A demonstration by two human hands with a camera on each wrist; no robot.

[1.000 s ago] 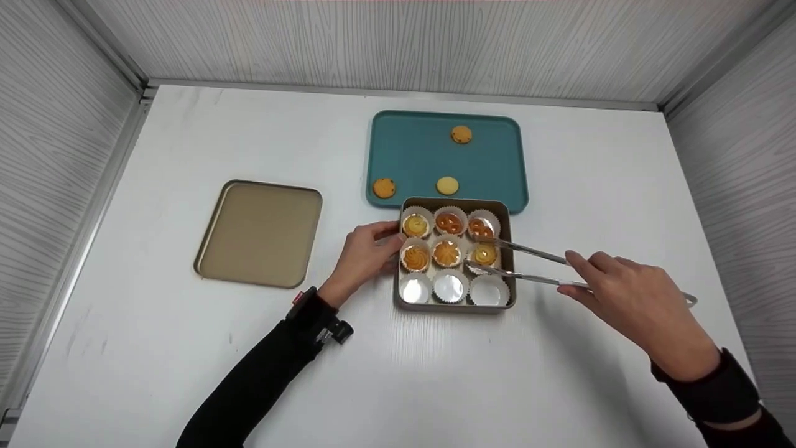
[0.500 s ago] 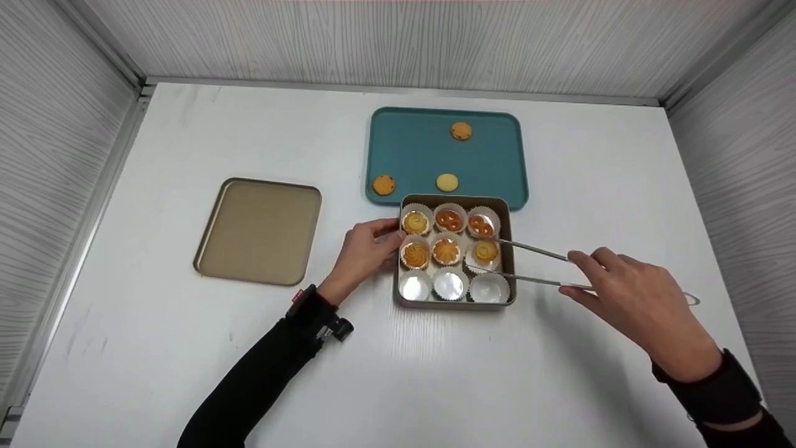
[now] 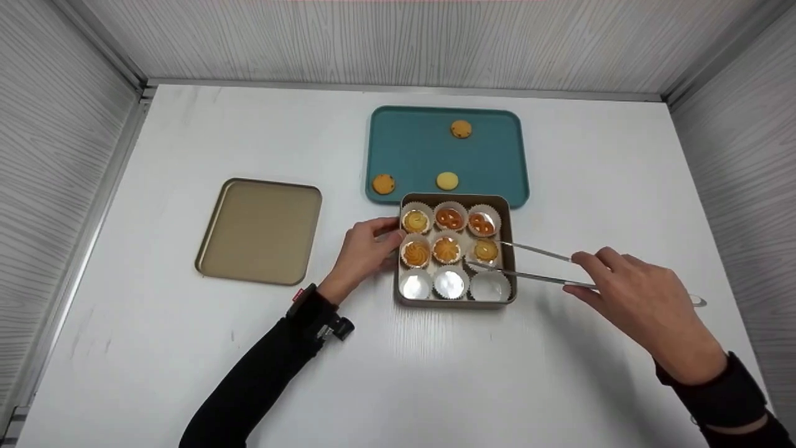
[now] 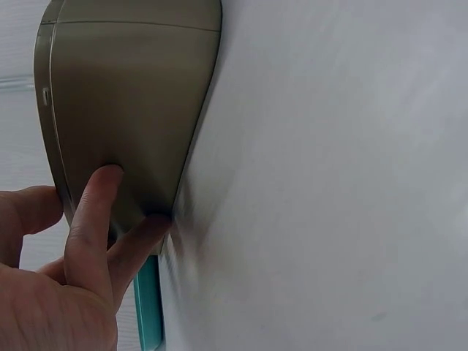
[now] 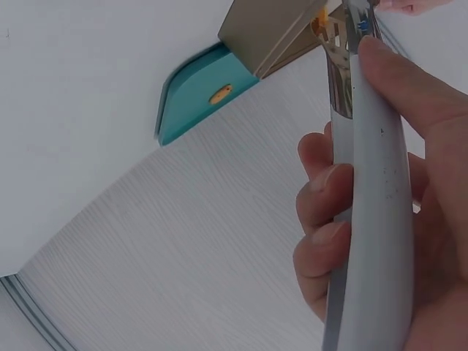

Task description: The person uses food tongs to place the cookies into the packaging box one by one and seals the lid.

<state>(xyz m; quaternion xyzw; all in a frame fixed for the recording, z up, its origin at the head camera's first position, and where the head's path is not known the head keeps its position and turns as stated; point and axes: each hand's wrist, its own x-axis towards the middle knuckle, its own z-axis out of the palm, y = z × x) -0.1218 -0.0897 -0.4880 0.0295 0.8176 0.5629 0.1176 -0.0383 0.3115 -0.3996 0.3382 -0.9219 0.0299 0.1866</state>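
Note:
A brown-gold square tin (image 3: pixel 457 304) holds paper cups in rows, several with cookies and a front row of bare cups (image 3: pixel 451 284). My left hand (image 3: pixel 365 252) rests against the tin's left wall; in the left wrist view its extended fingers (image 4: pixel 91 227) press that side wall. My right hand (image 3: pixel 643 305) grips metal tongs (image 3: pixel 547 277) with light grey handles (image 5: pixel 380 190). The tongs' arms stand apart, reaching over the tin's right wall. Their tips are by the yellow swirl cookie (image 3: pixel 485 251) in the right middle cup; whether they touch it I cannot tell.
Behind the tin lies a teal tray (image 3: pixel 423 146) with a chip cookie (image 3: pixel 461 129) at the back, another chip cookie (image 3: pixel 384 183) at front left and a plain pale cookie (image 3: pixel 447 181). A gold square lid (image 3: pixel 258 233) lies left. Wood-grain panels (image 3: pixel 398 43) border the table.
The tongs and right hand have shifted slightly right, the tips drawing back a little beside the yellow swirl cookie. The left hand stays on the tin.

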